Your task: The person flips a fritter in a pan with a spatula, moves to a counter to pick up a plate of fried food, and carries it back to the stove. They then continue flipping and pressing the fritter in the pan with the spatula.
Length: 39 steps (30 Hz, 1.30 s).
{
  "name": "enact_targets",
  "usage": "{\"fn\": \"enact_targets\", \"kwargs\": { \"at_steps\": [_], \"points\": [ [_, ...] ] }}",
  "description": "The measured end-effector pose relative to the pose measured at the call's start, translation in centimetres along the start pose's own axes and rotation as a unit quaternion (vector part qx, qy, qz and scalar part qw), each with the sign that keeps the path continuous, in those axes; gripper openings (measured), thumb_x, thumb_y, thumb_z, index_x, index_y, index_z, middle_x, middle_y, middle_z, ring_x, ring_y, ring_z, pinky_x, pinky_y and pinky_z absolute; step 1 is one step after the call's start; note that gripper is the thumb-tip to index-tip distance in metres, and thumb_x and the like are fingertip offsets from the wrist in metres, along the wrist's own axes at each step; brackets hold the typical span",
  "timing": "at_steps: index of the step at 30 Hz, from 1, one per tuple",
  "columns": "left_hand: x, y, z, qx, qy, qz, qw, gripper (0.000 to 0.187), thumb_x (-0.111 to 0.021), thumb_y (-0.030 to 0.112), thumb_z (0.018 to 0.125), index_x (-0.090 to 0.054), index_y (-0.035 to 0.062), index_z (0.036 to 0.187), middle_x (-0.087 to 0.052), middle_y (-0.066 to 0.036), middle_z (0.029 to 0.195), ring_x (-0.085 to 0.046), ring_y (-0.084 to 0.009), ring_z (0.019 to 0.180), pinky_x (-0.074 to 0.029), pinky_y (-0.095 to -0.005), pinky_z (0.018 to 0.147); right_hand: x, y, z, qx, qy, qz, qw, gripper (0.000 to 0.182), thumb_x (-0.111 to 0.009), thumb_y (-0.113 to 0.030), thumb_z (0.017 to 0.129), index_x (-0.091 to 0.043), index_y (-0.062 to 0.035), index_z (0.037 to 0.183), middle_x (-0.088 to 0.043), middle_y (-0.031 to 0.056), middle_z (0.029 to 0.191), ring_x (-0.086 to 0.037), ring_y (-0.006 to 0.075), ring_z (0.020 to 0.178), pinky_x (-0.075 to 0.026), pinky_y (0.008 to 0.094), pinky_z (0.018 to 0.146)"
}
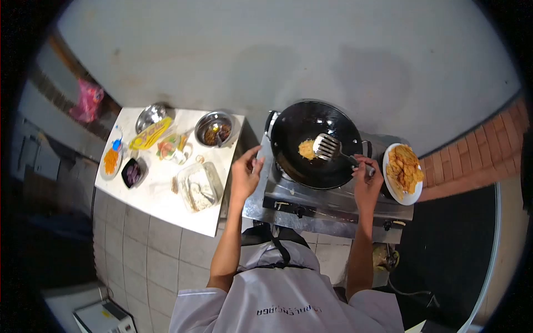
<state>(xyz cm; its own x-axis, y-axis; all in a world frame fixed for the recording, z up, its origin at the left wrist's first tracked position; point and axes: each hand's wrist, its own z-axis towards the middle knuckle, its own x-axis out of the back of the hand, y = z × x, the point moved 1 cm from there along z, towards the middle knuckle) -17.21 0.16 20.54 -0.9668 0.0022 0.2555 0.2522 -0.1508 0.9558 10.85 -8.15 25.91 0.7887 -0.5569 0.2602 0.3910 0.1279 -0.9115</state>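
Note:
My right hand (366, 176) is closed round the handle of a slotted metal spatula (326, 147). Its head is inside a black wok (294, 169), beside a small yellowish piece of food (307, 149) lying in the bottom. Left of the wok, my left hand (246, 173) hovers with fingers apart and nothing in it. To the right of my right hand, a white plate (410, 197) bears a pile of golden fried food (404, 171). The wok sits on a metal gas stove (322, 202).
On the left, a white table (150, 195) carries a metal bowl of dark sauce (215, 129), a clear container of white powder (197, 187), a yellow packet (151, 134), a black bowl of purple pieces (132, 173) and a plate of orange shreds (110, 162). A wall rises behind the stove.

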Motion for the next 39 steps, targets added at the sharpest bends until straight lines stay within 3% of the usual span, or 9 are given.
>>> {"fn": "enact_targets", "kwargs": {
  "at_steps": [3, 12, 14, 18, 20, 25, 27, 31, 39],
  "points": [
    [-0.9, -1.6, -3.1, -0.029, -0.007, -0.011, 0.999, 0.02, -0.066, 0.005, 0.086, -0.067, 0.0007, 0.105, -0.041, 0.004, 0.063, -0.036, -0.0062, 0.059, -0.033, -0.0224, 0.054, -0.3, 1.0, 0.4, -0.009, -0.013, 0.031, 0.999, 0.012, -0.049, -0.002, 0.094, -0.057, 0.0038, 0.1, -0.064, 0.0114, 0.105, -0.058, 0.0109, 0.075, -0.052, 0.0243, 0.065],
    [-2.2, 0.2, -9.9, 0.127, -0.045, -0.053, 0.989, 0.018, -0.066, 0.011, 0.089, -0.069, -0.0005, 0.101, -0.061, 0.0, 0.079, -0.042, -0.0045, 0.064, -0.036, -0.0213, 0.057, -0.9, 4.5, 1.5, -0.014, -0.062, 0.086, 0.994, 0.013, -0.051, -0.005, 0.095, -0.057, 0.0057, 0.094, -0.067, 0.0136, 0.098, -0.06, 0.0105, 0.063, -0.05, 0.0226, 0.057],
    [-2.2, 0.8, -10.7, 0.148, -0.053, -0.046, 0.987, 0.019, -0.065, 0.015, 0.09, -0.069, -0.0005, 0.1, -0.069, -0.004, 0.088, -0.054, -0.0071, 0.073, -0.044, -0.0238, 0.067, -0.7, 4.4, 1.8, -0.018, -0.07, 0.097, 0.993, 0.013, -0.051, -0.005, 0.095, -0.057, 0.0059, 0.094, -0.067, 0.014, 0.098, -0.06, 0.0106, 0.063, -0.05, 0.0225, 0.057],
    [-3.0, 0.3, -11.1, 0.11, -0.038, -0.059, 0.991, 0.019, -0.063, 0.014, 0.091, -0.069, -0.0006, 0.101, -0.069, -0.006, 0.09, -0.058, -0.0096, 0.083, -0.046, -0.0248, 0.074, 0.1, 3.7, 2.1, -0.02, -0.056, 0.119, 0.991, 0.013, -0.051, -0.005, 0.095, -0.058, 0.0061, 0.093, -0.067, 0.0146, 0.096, -0.06, 0.0111, 0.063, -0.05, 0.0224, 0.055],
    [-3.5, 0.1, -11.0, 0.085, -0.022, -0.063, 0.994, 0.018, -0.063, 0.014, 0.091, -0.068, 0.0, 0.102, -0.058, 0.003, 0.074, -0.043, -0.0027, 0.063, -0.034, -0.0198, 0.055, 0.8, 3.3, 2.3, -0.014, -0.048, 0.116, 0.992, 0.013, -0.051, -0.005, 0.095, -0.058, 0.0062, 0.092, -0.067, 0.0145, 0.095, -0.06, 0.0112, 0.063, -0.05, 0.0224, 0.054],
    [-3.7, 1.5, -10.0, 0.08, -0.037, -0.061, 0.994, 0.02, -0.062, 0.017, 0.093, -0.068, 0.0006, 0.102, -0.056, 0.004, 0.071, -0.042, -0.0029, 0.062, -0.035, -0.0206, 0.056, 2.8, 2.6, 2.3, -0.031, -0.018, 0.096, 0.995, 0.013, -0.053, -0.005, 0.094, -0.06, 0.0061, 0.092, -0.067, 0.0122, 0.094, -0.06, 0.0098, 0.063, -0.049, 0.0218, 0.055],
    [-3.4, 1.9, -9.3, 0.117, -0.053, -0.061, 0.99, 0.02, -0.061, 0.015, 0.092, -0.068, -0.0005, 0.104, -0.068, -0.004, 0.09, -0.055, -0.0081, 0.081, -0.045, -0.0241, 0.075, 3.2, 2.4, 2.3, -0.025, -0.021, 0.089, 0.995, 0.015, -0.055, -0.007, 0.094, -0.061, 0.0065, 0.092, -0.068, 0.0105, 0.089, -0.06, 0.0096, 0.06, -0.05, 0.0221, 0.054],
    [-3.1, 1.8, -7.9, 0.067, -0.037, -0.073, 0.994, 0.02, -0.06, 0.015, 0.093, -0.067, 0.0018, 0.107, -0.049, 0.005, 0.068, -0.039, -0.0031, 0.063, -0.031, -0.0206, 0.056, 2.6, 2.1, 1.9, -0.039, -0.002, 0.097, 0.994, 0.016, -0.056, -0.009, 0.094, -0.061, 0.006, 0.092, -0.068, 0.0103, 0.089, -0.061, 0.0099, 0.061, -0.051, 0.023, 0.054],
    [-0.2, 1.5, -2.8, 0.035, -0.042, -0.092, 0.994, 0.022, -0.059, 0.014, 0.094, -0.065, 0.0035, 0.112, -0.046, 0.008, 0.075, -0.037, -0.0017, 0.065, -0.03, -0.0178, 0.057, -1.9, 4.0, 0.1, -0.081, 0.051, 0.08, 0.992, 0.021, -0.055, -0.015, 0.095, -0.06, 0.0058, 0.094, -0.068, 0.011, 0.09, -0.062, 0.0115, 0.062, -0.052, 0.0246, 0.054]
  ]
}}
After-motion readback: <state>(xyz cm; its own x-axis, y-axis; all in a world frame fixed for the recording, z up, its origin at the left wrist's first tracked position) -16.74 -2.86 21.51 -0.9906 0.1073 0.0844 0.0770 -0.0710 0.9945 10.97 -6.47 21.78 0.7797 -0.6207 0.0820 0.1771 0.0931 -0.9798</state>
